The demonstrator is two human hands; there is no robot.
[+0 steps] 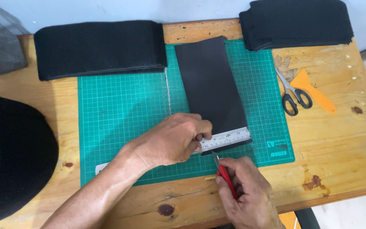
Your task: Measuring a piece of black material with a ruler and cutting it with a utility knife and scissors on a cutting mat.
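Black sheet (210, 85) runs 12-to-6 on the green mat (119, 110). Left hand (172, 140) presses flat on the ruler (227, 138) across its near end; right hand (244, 191), at 6, grips red knife (225, 174).

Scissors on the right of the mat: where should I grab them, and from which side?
Take the scissors by the black finger loops, coming in from the near edge of the table. The loops lie toward the person, the closed blades point away to the far left, and they rest flat beside the orange scraper. The loops probably give the safest hold, clear of the blade tips.
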